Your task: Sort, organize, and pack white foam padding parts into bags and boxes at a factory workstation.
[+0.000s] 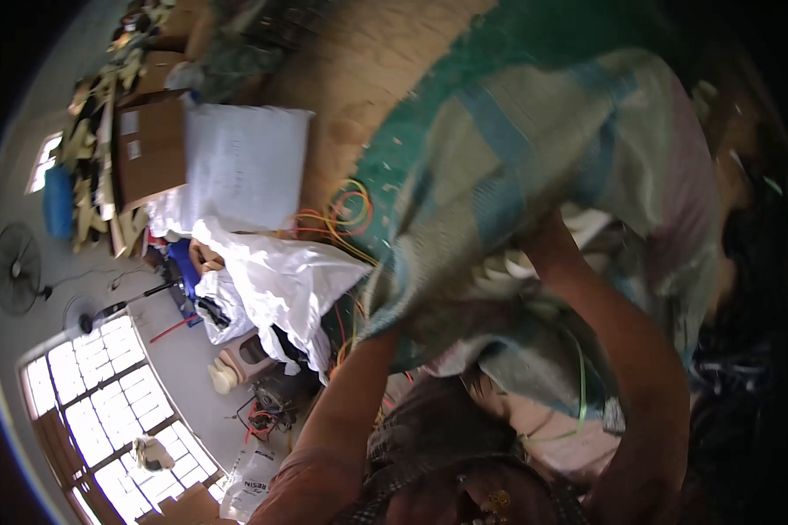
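A large woven sack (552,122), greyish with blue stripes and a pinkish side, is bunched up before me with its mouth toward me. My right forearm reaches into the mouth, and my right hand (545,238) touches the upper edge of the fabric; its fingers are hidden by the cloth. Beside it, inside the sack, lie several pale curved pieces (510,264), too blurred to name. At the sack's left lower edge my left forearm (359,385) goes under the fabric, which covers the left hand. A thin green strip (582,385) hangs below the mouth.
Green sheeting (394,166) spreads under and behind the sack, with orange and yellow cords (346,214) on it. To the left lie a white sack (276,276), a large white package (249,157) and a cardboard box (153,144). A plastic stool (247,354) stands near the wall.
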### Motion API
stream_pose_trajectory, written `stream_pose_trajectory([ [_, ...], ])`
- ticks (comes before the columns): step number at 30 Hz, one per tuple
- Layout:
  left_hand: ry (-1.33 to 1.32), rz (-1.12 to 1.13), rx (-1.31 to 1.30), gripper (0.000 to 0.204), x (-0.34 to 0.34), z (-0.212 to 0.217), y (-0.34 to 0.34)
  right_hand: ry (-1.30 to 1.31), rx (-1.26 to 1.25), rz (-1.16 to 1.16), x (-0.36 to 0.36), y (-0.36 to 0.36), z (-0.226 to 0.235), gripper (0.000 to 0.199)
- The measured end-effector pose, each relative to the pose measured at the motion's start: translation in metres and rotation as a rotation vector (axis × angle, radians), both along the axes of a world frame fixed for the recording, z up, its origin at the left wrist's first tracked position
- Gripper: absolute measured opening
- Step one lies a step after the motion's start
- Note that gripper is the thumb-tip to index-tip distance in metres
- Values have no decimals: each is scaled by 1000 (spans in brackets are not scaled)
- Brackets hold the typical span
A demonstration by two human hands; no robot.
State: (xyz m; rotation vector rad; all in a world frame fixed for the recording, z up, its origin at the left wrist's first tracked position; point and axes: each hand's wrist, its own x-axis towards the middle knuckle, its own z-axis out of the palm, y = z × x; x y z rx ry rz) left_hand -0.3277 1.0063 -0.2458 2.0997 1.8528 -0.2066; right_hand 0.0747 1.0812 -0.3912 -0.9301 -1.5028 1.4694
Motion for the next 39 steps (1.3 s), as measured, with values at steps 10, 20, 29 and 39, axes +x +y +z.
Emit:
stream_pose_trajectory([
  [10,-76,29,-112,51,32,-9,-62,-1479,336,392,2,12,49,75],
  [20,-89,73,-156,51,44,19,-92,-1263,491,536,44,-18,104,73],
  [29,-111,99,-156,51,57,27,-111,-767,223,103,-14,-33,34,56],
  [39,-173,36,-48,51,98,78,-77,-1272,383,624,2,-18,109,40],
])
